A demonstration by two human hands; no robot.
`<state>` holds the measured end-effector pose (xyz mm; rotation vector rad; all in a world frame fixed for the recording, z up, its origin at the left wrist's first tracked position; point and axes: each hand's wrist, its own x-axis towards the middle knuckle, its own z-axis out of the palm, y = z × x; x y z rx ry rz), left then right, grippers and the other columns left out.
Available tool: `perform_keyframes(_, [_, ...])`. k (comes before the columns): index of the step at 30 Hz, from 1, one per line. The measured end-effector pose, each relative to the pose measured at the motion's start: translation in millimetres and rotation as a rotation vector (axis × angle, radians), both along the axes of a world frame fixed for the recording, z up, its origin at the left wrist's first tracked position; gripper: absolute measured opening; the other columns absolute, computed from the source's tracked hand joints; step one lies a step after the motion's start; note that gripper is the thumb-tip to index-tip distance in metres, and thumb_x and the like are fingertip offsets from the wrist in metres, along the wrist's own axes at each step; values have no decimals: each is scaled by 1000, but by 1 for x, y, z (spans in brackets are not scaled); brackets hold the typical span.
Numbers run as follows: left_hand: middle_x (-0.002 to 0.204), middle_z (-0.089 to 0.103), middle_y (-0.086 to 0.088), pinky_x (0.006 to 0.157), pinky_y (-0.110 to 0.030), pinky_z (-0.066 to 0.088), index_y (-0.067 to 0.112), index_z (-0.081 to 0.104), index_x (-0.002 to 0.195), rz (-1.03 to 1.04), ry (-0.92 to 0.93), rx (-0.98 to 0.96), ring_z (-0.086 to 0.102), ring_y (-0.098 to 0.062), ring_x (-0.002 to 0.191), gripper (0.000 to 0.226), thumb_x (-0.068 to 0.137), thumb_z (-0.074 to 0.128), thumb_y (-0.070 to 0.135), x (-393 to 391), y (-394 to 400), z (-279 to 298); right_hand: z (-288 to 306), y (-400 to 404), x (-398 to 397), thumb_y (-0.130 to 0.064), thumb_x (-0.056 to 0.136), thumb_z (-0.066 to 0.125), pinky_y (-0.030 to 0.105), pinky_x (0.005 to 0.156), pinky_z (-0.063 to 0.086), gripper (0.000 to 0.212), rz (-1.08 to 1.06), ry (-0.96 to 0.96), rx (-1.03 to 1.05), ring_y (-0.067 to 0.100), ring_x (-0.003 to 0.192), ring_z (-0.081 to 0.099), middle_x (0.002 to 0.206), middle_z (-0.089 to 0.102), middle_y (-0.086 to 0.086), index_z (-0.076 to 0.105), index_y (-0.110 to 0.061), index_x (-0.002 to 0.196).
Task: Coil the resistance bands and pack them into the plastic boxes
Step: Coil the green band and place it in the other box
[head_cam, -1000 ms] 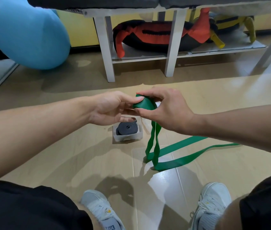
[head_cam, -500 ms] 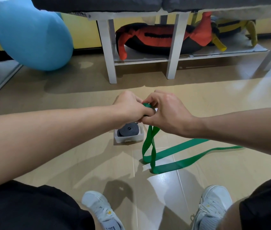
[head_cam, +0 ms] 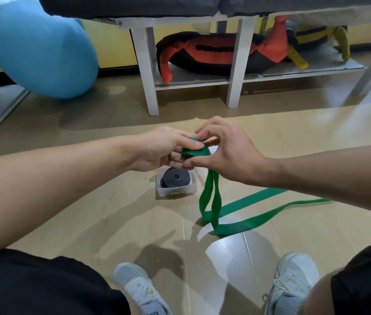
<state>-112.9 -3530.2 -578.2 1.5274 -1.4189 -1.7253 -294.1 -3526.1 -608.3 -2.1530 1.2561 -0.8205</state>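
Pinched between both hands, a flat green rubber resistance band (head_cam: 195, 152) sat as a small, partly wound roll held above the floor. In the head view, the person's left hand (head_cam: 165, 148) gripped the roll with the thumb pressed on top and the fingers curled beneath, while the right hand (head_cam: 224, 151) held its near edge under the thumb, with fingertips (head_cam: 199, 134) touching the top and the remaining fingers arched over it.

Half a second before, the two hands had been bunched tightly together over the roll, hiding nearly all of it; now they had parted slightly and the green coil showed plainly between them, suggesting another turn had just been laid on. A second before, the roll looked much the same size, so progress per turn appeared modest.

Two strands of the band dropped from the roll to the beige tiled floor (head_cam: 116, 212), where a long doubled tail ran away to the right, under the right forearm. Judging by that loose length, much winding remained.

Just beyond the hands, a small clear plastic box (head_cam: 176, 189) stood on the floor with a coiled dark grey resistance band (head_cam: 175, 177) already packed inside it. No second box could be made out from this angle.

Behind stood a white-legged bench (head_cam: 148, 71), a large blue exercise ball (head_cam: 43, 48) and a red-and-black sandbag (head_cam: 214, 51).
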Motion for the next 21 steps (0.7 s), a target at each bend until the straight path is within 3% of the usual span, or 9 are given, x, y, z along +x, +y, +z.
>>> perform_keyframes(3, [103, 79, -15, 77, -28, 63, 13, 71, 120, -5, -1, 39, 75, -20, 80, 23, 98, 65, 16, 3, 0, -1, -1, -1, 3, -38, 69, 91, 11, 63, 51, 36, 16, 2, 45, -3, 77, 65, 87, 71, -13, 72, -27, 97])
perform_keyframes(7, [104, 79, -13, 81, -32, 64, 14, 68, 122, -2, -23, 102, 78, -23, 89, 24, 99, 64, 20, 2, 1, -4, -2, 1, 3, -31, 72, 90, 14, 62, 54, 31, 39, 18, 47, -3, 75, 66, 82, 70, -14, 75, -24, 97])
perform_keyframes(11, [99, 79, -12, 80, -36, 64, 12, 70, 112, -27, -354, 37, 78, -26, 91, 41, 86, 78, 43, -7, 2, -9, -1, 1, 3, -27, 71, 90, 13, 57, 52, 27, 41, 73, 44, 3, 69, 64, 80, 67, -15, 74, -23, 92])
perform_keyframes(14, [93, 78, -7, 70, -30, 64, 11, 74, 106, 32, -458, -75, 77, -20, 86, 42, 80, 82, 42, -16, 4, -14, -1, 2, 2, -29, 72, 89, 8, 54, 44, 28, 28, 131, 19, 1, 70, 58, 80, 58, -19, 68, -27, 91])
perform_keyframes(18, [80, 77, -1, 52, -17, 54, 11, 78, 95, 61, -475, -180, 70, -8, 67, 30, 77, 85, 34, -21, 1, -17, -6, 4, 0, -36, 72, 89, 14, 57, 43, 35, 12, 141, -17, 7, 76, 55, 85, 55, -15, 56, -29, 83])
perform_keyframes(21, [82, 76, -8, 67, -21, 52, 5, 79, 98, 29, -362, -84, 66, -16, 73, 37, 77, 86, 34, -17, -1, -14, -9, 4, -4, -41, 72, 88, 15, 71, 46, 35, 10, 68, 25, 6, 91, 57, 95, 59, -15, 58, -33, 88])
